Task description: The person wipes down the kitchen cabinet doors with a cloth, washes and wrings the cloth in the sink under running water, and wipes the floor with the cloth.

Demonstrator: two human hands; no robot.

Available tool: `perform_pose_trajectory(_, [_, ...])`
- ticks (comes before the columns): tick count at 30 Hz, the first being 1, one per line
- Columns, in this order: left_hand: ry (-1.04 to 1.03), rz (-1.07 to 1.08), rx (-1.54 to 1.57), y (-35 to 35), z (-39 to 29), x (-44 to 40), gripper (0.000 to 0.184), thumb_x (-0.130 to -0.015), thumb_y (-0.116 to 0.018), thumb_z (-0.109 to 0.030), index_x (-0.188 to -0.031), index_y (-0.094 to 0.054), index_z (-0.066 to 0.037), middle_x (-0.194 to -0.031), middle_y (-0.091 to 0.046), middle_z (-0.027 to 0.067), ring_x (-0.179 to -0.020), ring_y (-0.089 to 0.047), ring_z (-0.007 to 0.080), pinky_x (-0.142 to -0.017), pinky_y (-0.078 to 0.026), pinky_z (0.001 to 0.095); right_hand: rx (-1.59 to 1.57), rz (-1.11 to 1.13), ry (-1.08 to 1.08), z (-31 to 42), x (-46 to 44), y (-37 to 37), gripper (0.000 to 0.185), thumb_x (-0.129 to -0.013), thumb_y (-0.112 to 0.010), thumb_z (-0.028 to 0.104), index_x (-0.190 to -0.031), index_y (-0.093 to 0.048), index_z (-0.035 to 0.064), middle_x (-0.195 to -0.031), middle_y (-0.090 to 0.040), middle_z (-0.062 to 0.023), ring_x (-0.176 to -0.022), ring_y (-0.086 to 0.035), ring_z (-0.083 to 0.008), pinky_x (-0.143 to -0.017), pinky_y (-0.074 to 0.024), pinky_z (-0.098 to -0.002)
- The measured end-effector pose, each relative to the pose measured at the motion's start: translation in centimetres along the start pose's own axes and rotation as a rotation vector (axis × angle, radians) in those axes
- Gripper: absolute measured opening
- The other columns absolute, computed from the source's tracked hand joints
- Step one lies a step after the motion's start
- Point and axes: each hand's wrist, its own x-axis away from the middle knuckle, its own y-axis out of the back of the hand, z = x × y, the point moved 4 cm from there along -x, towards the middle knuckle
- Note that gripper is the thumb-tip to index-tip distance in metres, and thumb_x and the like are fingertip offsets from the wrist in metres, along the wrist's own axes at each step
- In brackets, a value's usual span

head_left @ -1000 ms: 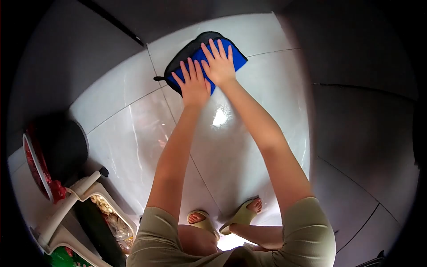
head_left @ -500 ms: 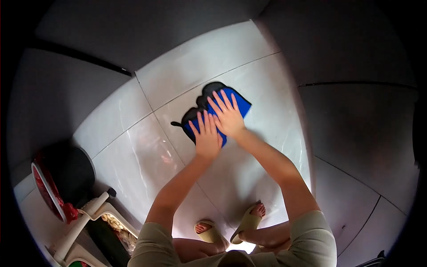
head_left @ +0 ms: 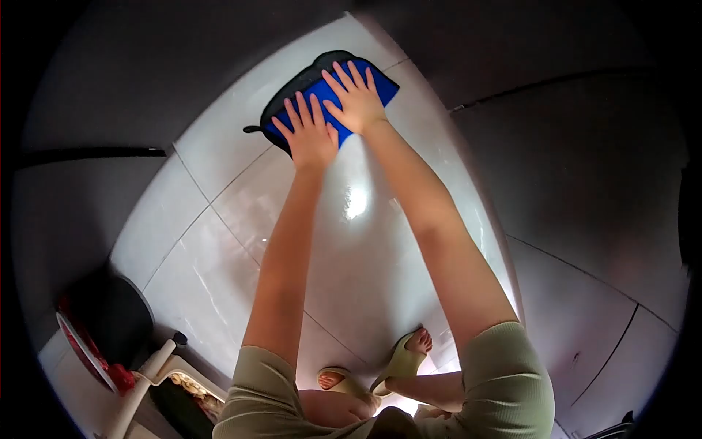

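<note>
A blue cloth (head_left: pixel 336 96) with a dark grey underside, black edging and a small black loop lies on the shiny tiled floor (head_left: pixel 219 256). Part of its far edge is folded so the dark side shows. My left hand (head_left: pixel 313 139) presses flat on the cloth's left half, fingers spread. On its right half rests my right hand (head_left: pixel 358 102), also flat with fingers apart. Both arms are stretched far forward.
Dark cabinet fronts (head_left: pixel 541 161) border the floor on both sides. At lower left stand a black bin (head_left: pixel 117 318) with a red bag and a cream rack (head_left: pixel 157 366) holding food items. My sandalled feet (head_left: pixel 402 358) are near the bottom.
Both hands have pushed the cloth forward and slightly left across the floor, away from my body. My arms have straightened, and the fold along the cloth's far edge has changed shape.
</note>
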Motion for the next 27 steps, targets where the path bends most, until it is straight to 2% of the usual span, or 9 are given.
perform_pose_trajectory(4, [-0.092,0.034,0.137,0.8,-6.8,5.9,0.066,-0.081,-0.047,-0.026,-0.137,-0.029,0.004,-0.145,-0.021,0.0237,-0.135,-0.014,0.044,-0.101,-0.007,0.0683,-0.004,-0.003,-0.062,-1.4,8.0,3.8,0.06,-0.084,-0.049,0.033,-0.14,-0.034,0.0161,-0.145,-0.03,-0.0106,-0.135,-0.023,-0.0338,-0.108,-0.0162,-0.0525])
perform_pose_trajectory(7, [-0.213,0.168,0.227,2.5,-9.1,13.2,0.07,-0.078,-0.049,-0.027,-0.136,-0.029,0.008,-0.146,-0.019,0.0251,-0.136,-0.012,0.0439,-0.102,-0.004,0.0676,-0.055,0.071,-0.068,0.2,16.2,6.2,0.062,-0.082,-0.049,0.026,-0.14,-0.033,0.0098,-0.146,-0.027,-0.0164,-0.135,-0.021,-0.0385,-0.108,-0.0147,-0.0541])
perform_pose_trajectory(11, [-0.275,0.395,0.151,4.2,-9.1,19.4,0.07,-0.081,-0.047,-0.03,-0.136,-0.028,0.009,-0.146,-0.017,0.0254,-0.136,-0.01,0.0434,-0.103,-0.003,0.0671,-0.107,0.284,-0.033,3.2,21.1,7.5,0.064,-0.081,-0.051,0.025,-0.14,-0.032,0.011,-0.147,-0.025,-0.0159,-0.136,-0.018,-0.0383,-0.108,-0.0114,-0.0555])
perform_pose_trajectory(13, [-0.266,0.392,0.096,4.1,-9.2,18.2,0.07,-0.081,-0.047,-0.031,-0.137,-0.028,0.009,-0.146,-0.017,0.0255,-0.136,-0.009,0.0435,-0.103,-0.003,0.0668,-0.177,0.255,0.038,2.5,19.8,7.3,0.066,-0.077,-0.056,0.025,-0.14,-0.035,0.0184,-0.147,-0.026,-0.012,-0.137,-0.017,-0.0357,-0.109,-0.0114,-0.0559])
perform_pose_trajectory(15, [-0.258,0.351,0.068,4.1,-9.3,16.3,0.07,-0.082,-0.046,-0.031,-0.137,-0.027,0.009,-0.146,-0.017,0.0252,-0.136,-0.01,0.0432,-0.103,-0.005,0.0666,-0.154,0.227,0.096,1.0,17.0,6.8,0.063,-0.08,-0.054,0.033,-0.139,-0.036,0.0217,-0.147,-0.026,-0.01,-0.138,-0.017,-0.0341,-0.109,-0.0098,-0.0552])
perform_pose_trajectory(17, [-0.21,0.235,0.085,2.8,-9.4,12.1,0.069,-0.082,-0.046,-0.03,-0.137,-0.026,0.007,-0.146,-0.018,0.0241,-0.136,-0.011,0.0427,-0.103,-0.006,0.0669,-0.1,0.162,0.044,-1.0,13.6,5.4,0.063,-0.08,-0.054,0.035,-0.139,-0.036,0.0235,-0.148,-0.024,-0.0089,-0.138,-0.014,-0.0333,-0.109,-0.0084,-0.0568])
perform_pose_trajectory(21, [-0.204,0.05,0.075,-0.2,-10.9,4.5,0.068,-0.082,-0.047,-0.031,-0.139,-0.027,0.001,-0.147,-0.019,0.0208,-0.137,-0.011,0.0417,-0.103,-0.006,0.0677,0.091,0.066,-0.248,-6.2,9.0,4.4,0.061,-0.084,-0.048,0.042,-0.141,-0.03,0.0316,-0.151,-0.017,-0.0084,-0.138,-0.01,-0.0376,-0.107,-0.0092,-0.0615])
perform_pose_trajectory(22, [-0.202,0.038,0.053,-0.4,-11.5,4.0,0.067,-0.082,-0.046,-0.03,-0.139,-0.029,-0.002,-0.147,-0.02,0.0198,-0.137,-0.012,0.0414,-0.102,-0.006,0.0683,0.131,0.037,-0.284,-6.8,9.1,4.5,0.061,-0.084,-0.046,0.047,-0.141,-0.03,0.0345,-0.151,-0.017,-0.0089,-0.136,-0.015,-0.0406,-0.105,-0.0138,-0.0614])
perform_pose_trajectory(27, [-0.424,0.076,0.103,-0.4,-13.2,5.9,0.065,-0.08,-0.047,-0.029,-0.139,-0.032,-0.006,-0.147,-0.023,0.0165,-0.136,-0.015,0.04,-0.102,-0.007,0.0685,0.034,0.062,-0.491,-8.6,15.0,6.1,0.06,-0.083,-0.046,0.05,-0.14,-0.031,0.0367,-0.15,-0.018,-0.0104,-0.128,-0.028,-0.0429,-0.101,-0.0229,-0.06])
